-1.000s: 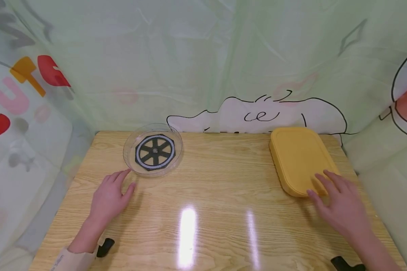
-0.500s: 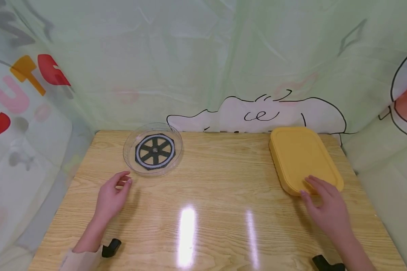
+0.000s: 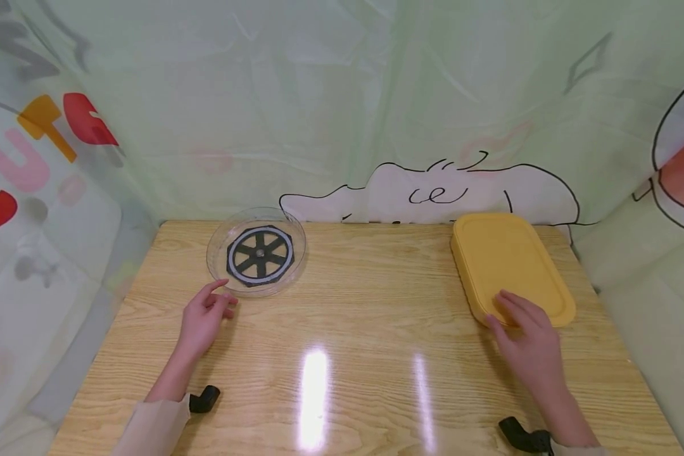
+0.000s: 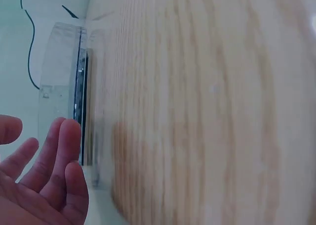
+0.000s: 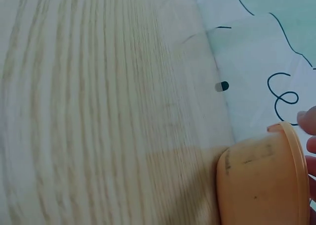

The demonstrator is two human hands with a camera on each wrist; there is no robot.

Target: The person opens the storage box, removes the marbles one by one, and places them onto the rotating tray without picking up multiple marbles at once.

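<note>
At the back left stands a round clear dish [image 3: 216, 250] [image 4: 55, 91], with a flat black six-spoked piece with a pale ring [image 3: 260, 253] inside or beneath it. My left hand [image 3: 202, 320] [image 4: 47, 185] hovers by the dish's front edge, fingers loosely bent and nothing in them; contact with the rim cannot be told. At the right lies a yellow box with a lid [image 3: 507, 259] [image 5: 261, 185]. My right hand [image 3: 530, 348] [image 5: 311, 156] is at its front end, fingers relaxed over the lid and thumb by the left front corner. Whether they touch it is unclear.
The wooden table [image 3: 370, 304] stretches between dish and box, with bright glare streaks near its front. A pale printed curtain [image 3: 342, 114] hangs along the back and sides. Black wrist-worn parts [image 3: 205, 399] show at both wrists.
My left hand has shifted right, its fingers bending and then partly reopening by the dish. My right hand has slid left along the box's front end. Dish and box stay put.
</note>
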